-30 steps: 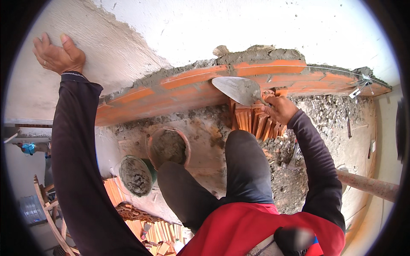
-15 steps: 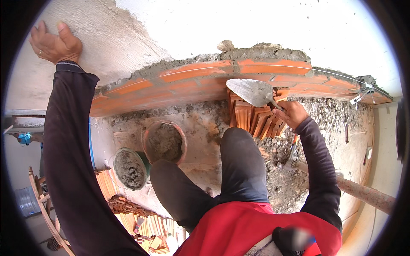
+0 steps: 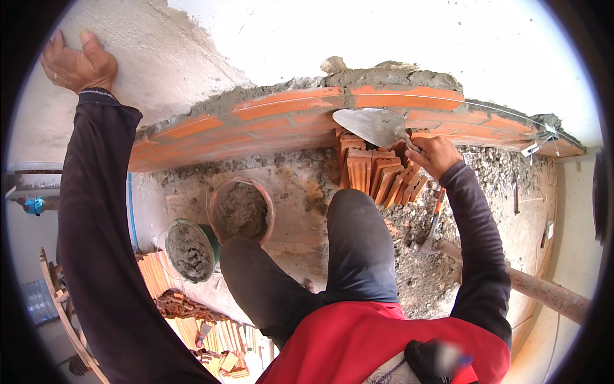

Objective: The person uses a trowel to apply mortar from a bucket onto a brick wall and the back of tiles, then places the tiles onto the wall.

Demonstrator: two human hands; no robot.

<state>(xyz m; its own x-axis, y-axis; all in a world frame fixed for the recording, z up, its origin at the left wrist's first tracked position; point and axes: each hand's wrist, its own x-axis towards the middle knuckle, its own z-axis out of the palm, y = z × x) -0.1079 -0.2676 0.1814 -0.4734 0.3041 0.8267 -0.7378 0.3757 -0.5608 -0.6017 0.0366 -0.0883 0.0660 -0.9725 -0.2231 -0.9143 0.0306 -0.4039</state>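
Grip the trowel (image 3: pixel 378 128) by its handle, with the right hand (image 3: pixel 436 157) closed around it, right of centre in the frame. Mind the blade: pointing left, in front of the brick wall (image 3: pixel 288 128) and at the upper edge of the brick stack (image 3: pixel 371 173); contact with the wall impossible to tell from this angle. Brace with the left hand (image 3: pixel 82 63), open, thumb apart from the fingers, apparently resting on the plaster (image 3: pixel 150 77) at upper left; best to lean lightly, for balance.

Probably worth loading the blade well before spreading, given only a thin grey smear showing. Scoop mortar (image 3: pixel 240 208) from the reddish bucket (image 3: pixel 272 214), left of centre, or from the green bucket (image 3: pixel 213 242) just beside, further left and lower. Spread evenly, working down the rough mortar ridge (image 3: pixel 396 77) at upper centre. Align any fresh brick to the string (image 3: pixel 307 98) along the top course without pushing against it, then scrape off squeezed-out excess with the blade's edge.
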